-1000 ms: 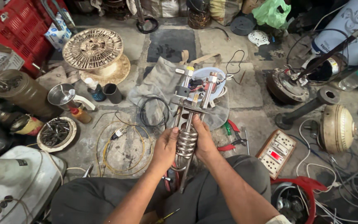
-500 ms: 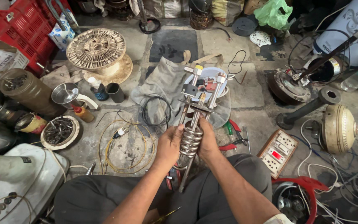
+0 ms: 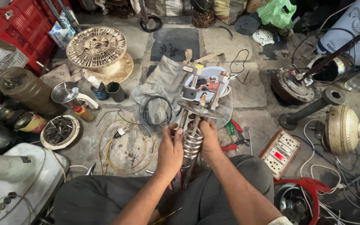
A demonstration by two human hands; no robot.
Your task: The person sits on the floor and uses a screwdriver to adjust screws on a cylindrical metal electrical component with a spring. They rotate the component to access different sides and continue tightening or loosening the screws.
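While two hands (image 3: 190, 143) grip it, one heating coil (image 3: 193, 141) stands upright.

Bare forearms, dark grey trousers (image 3: 105, 200)

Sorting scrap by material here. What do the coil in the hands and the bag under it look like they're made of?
The coil, gripped by the left hand and right hand, looks like bare metal tubing: silvery, with bright glints, probably steel or plated. The bag on the floor looks like grey woven cloth: matte, creased, with tan fabric straps.
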